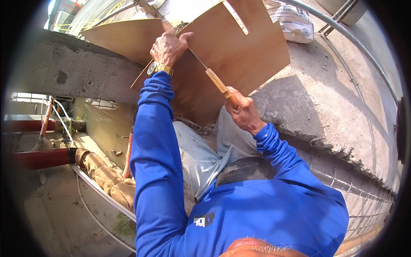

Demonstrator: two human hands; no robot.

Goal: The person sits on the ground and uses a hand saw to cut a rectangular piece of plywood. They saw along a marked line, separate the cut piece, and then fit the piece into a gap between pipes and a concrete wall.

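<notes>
A thin brown plywood sheet (244,51) leans in front of me, with a narrow slot cut in from its far edge. My left hand (169,48), a gold watch at its wrist, is closed on the plywood near its far edge, with the thumb stretched to the right. In my right hand (244,110) is the wooden handle of a handsaw (219,83), the fingers wrapped round its near end. The thin blade shows almost edge-on and runs up to the sheet beside my left hand. Its far end is hard to make out.
A concrete beam (85,68) crosses at left. Rough concrete (334,98) with a broken edge lies at right, below a metal pipe (355,38). A cement bag (295,21) sits at far right. Red pipes (47,158) and brown cloth wrapping (105,175) are lower left.
</notes>
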